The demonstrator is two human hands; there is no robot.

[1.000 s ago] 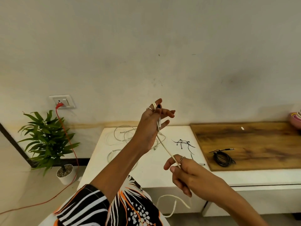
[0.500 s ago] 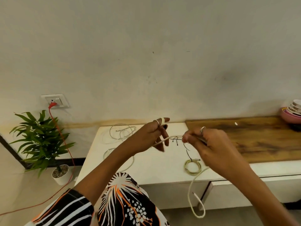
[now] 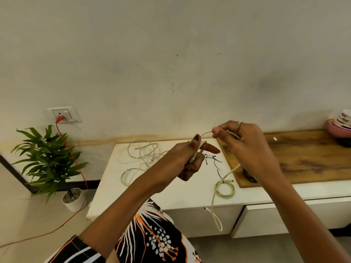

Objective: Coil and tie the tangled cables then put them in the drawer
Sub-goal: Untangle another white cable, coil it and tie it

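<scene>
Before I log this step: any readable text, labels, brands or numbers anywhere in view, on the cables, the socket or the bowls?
None can be read.
White cable held in the hands: no print visible.
Wall socket: no legible marking.
Stacked bowls: a pattern only, too blurred to show any lettering.
Coiled cable on the white cabinet top: no label visible.

Two hands are showing, the left hand (image 3: 187, 160) and the right hand (image 3: 245, 147), sharing one white cable (image 3: 215, 196). One tied coil (image 3: 225, 189) and one tangle of white cables (image 3: 141, 151) are lying on the worktop (image 3: 171, 194). One potted plant (image 3: 48, 162) is standing on the floor.
</scene>
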